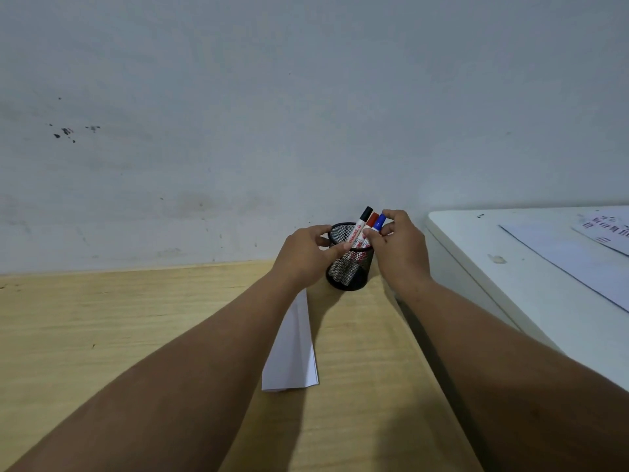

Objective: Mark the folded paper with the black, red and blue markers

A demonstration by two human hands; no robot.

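Reaching both hands to the black mesh cup (350, 267), markers upright.
Your right hand (400, 248) pinches the blue-capped marker (378, 222); left hand (306, 250) clamps the rim, white folded paper (294, 352) nearer you.

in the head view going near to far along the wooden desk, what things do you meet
folded paper → black mesh pen holder with the two hands on it → black marker, red marker and blue marker sticking out of its top → wall
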